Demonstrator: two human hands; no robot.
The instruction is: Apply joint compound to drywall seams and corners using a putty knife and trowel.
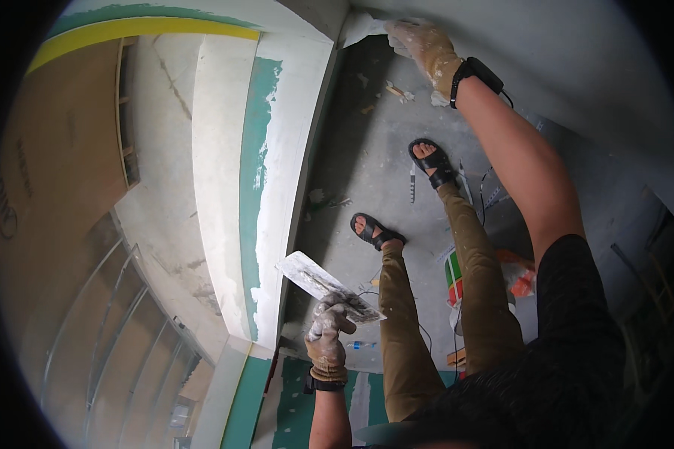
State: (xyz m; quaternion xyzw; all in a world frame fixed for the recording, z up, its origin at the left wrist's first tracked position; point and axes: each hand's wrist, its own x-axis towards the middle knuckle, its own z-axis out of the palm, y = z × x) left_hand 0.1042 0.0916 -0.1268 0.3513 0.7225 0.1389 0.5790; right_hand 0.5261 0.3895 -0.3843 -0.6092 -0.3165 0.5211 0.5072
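Left grip, in a beige glove smeared with whitish compound, is closed on a flat trowel, fingers curled at the near edge of its blade. That blade is streaked white and grey and slants above the floor, close to the floor's left edge; its far-left corner comes up beside the upright white wall panel, and whether the two touch cannot be told.

Right grip, gloved too, reaches to the far edge of the floor, by the corner where the walls meet. Its fingers are bent, but what they hold, if anything, cannot be made out. A black wristband sits behind that glove.

Around the trowel, the white panel carries a ragged green band along its left side. Between the hands, pale scraps lie near the floor's far edge, and a slim dark-and-light striped tool lies beside the person's sandals. A small blue item lies near the floor's near-left corner. Beyond the brown trousers, a green, red and white container stands next to an orange bag. Farthest left are a large brown board and thin metal bars
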